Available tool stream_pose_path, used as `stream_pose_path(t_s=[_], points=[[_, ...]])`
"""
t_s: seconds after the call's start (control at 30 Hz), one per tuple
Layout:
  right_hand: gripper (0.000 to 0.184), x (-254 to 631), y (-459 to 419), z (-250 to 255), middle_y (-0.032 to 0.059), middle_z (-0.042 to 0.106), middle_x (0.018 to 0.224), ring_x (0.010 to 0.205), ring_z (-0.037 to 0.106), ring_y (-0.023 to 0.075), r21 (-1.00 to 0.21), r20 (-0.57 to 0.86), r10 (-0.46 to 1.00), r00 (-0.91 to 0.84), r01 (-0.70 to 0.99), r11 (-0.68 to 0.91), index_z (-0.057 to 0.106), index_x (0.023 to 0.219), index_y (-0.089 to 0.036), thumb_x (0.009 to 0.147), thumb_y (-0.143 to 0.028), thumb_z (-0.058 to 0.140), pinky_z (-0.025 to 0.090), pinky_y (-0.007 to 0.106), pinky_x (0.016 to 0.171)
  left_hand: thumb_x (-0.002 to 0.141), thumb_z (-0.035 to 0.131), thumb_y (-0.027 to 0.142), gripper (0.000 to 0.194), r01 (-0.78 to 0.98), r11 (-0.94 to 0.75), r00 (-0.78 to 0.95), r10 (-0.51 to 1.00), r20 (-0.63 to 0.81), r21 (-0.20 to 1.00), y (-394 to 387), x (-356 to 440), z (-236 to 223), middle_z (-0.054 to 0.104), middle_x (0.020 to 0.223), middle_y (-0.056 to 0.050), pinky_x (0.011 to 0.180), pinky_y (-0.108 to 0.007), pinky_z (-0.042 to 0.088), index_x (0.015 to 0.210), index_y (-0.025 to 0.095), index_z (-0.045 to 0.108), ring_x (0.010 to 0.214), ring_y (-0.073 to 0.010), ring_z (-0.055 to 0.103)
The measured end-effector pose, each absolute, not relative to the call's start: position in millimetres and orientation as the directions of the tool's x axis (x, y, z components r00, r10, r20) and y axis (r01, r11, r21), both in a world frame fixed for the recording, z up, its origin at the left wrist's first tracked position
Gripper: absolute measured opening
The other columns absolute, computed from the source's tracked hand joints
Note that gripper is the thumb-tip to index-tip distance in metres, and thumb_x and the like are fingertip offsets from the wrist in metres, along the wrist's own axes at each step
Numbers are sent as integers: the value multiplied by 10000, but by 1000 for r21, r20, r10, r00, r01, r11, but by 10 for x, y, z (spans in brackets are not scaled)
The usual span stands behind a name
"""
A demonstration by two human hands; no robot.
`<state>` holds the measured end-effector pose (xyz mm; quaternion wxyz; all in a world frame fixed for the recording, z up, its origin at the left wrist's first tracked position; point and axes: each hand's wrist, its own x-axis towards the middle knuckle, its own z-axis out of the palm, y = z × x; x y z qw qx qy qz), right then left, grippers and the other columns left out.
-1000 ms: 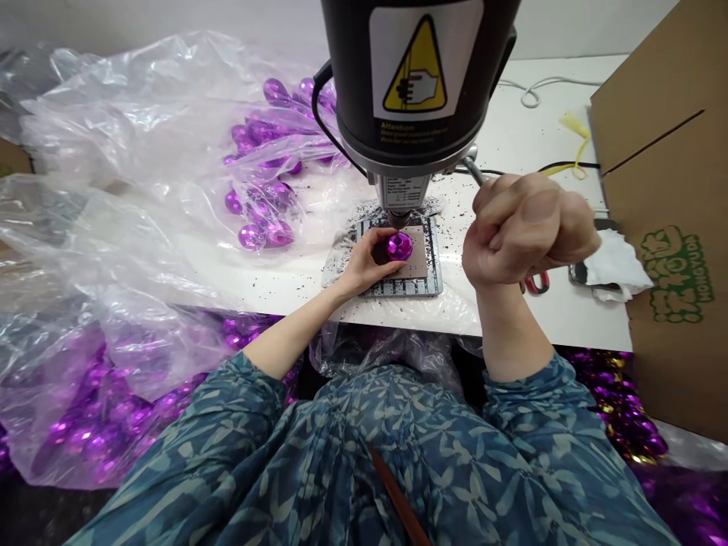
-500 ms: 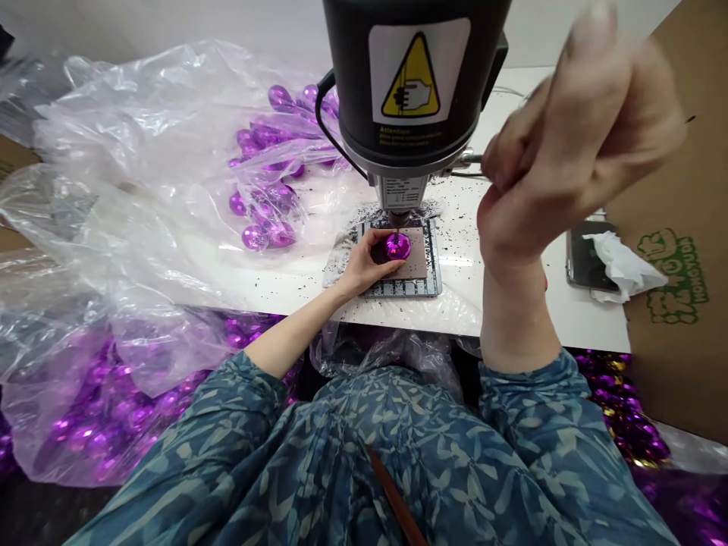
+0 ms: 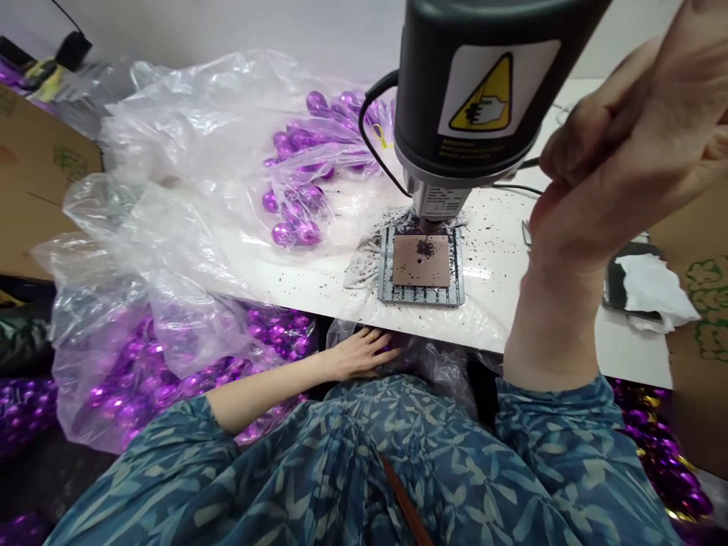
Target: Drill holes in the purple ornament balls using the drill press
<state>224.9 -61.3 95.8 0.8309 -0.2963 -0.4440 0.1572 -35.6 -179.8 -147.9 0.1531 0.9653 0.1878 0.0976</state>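
My left hand [image 3: 359, 355] is just below the table's front edge, fingers spread and pointing down over a clear plastic bag [image 3: 440, 368] at my lap. A hint of purple shows beneath its fingertips; I cannot tell whether it touches it. My right hand [image 3: 619, 163] is raised and closed around the feed lever of a black drill press [image 3: 478, 163]; most of the lever is hidden. Under the drill lies a brown square board [image 3: 406, 274] with a small dark hole and dark shavings. It rests on the slotted metal base [image 3: 387, 292].
Purple shiny ball ornaments [image 3: 296, 233] lie on the white table [image 3: 262, 273], partly under clear plastic sheeting [image 3: 187, 136]. A bag of purple ornaments [image 3: 142, 379] is at the lower left. A phone [image 3: 617, 284] with white tissue [image 3: 654, 284] sits right, beside a cardboard box [image 3: 708, 296].
My left hand has moved from the board down to the bag below the table edge. The purple ball is gone from under the drill. The right hand remains at the lever.
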Motion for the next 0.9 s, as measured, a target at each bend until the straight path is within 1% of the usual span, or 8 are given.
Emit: stream_pose_path(t_s=[0.1,0.17,0.33,0.4,0.57,0.63,0.8,0.9], points=[[364,2249,-531,917,-41,353,470,415,354,53,-497,741,354,570,113,860,466,593,-198,939,-147,567,149,286,509,914,698,386,321,260,-838,833,446,328,480,-1498,-394,-1333,757,1151,-71,833,-481,640,1224,308,673,999,-286,726],[374,2239,-505,909,-49,328,459,401,317,42,-504,721,350,598,107,857,471,583,-196,940,-162,579,137,287,502,932,617,288,197,286,-764,656,596,462,579,-1055,-386,-1157,754,995,-32,792,-448,629,1119,291,678,914,-233,714],[387,2209,-569,918,-54,349,461,419,340,37,-501,720,371,587,68,863,418,588,-206,941,-183,576,187,280,497,860,545,98,180,625,-446,283,894,347,640,586,-395,-707,700,930,-91,1006,-542,507,885,213,681,973,-285,650],[426,2221,-600,912,-62,356,476,435,371,14,-509,729,387,564,70,858,356,578,-206,941,-230,579,222,265,500,805,593,73,171,760,-311,182,945,273,571,1138,-417,-608,695,1047,-143,1106,-592,422,893,185,689,1138,-359,614],[567,2276,-579,872,-79,325,464,414,419,-7,-427,814,304,495,155,891,257,536,-184,909,-385,634,261,236,462,887,544,123,467,977,-179,157,972,173,117,1733,-470,-566,536,1493,-251,1205,-624,277,1348,110,611,1450,-424,418],[563,2280,-557,859,-71,313,451,393,396,16,-407,814,272,513,170,897,285,530,-188,901,-394,654,248,252,436,890,546,123,492,989,-123,111,985,129,86,1798,-494,-570,560,1474,-261,1205,-630,279,1379,99,598,1437,-428,450],[581,2249,-586,863,-63,278,464,405,402,3,-400,808,255,531,175,900,265,523,-172,912,-356,654,236,245,449,850,646,217,250,923,-195,149,976,160,332,1849,-528,-563,729,1098,-150,1077,-514,476,1085,150,697,1212,-370,619],[561,2226,-643,875,-58,270,509,458,442,-23,-439,806,299,510,178,881,226,532,-154,940,-289,585,247,236,493,915,640,424,264,722,-243,160,970,184,648,1664,-497,-552,714,946,-102,847,-413,582,1013,182,671,951,-274,683]])
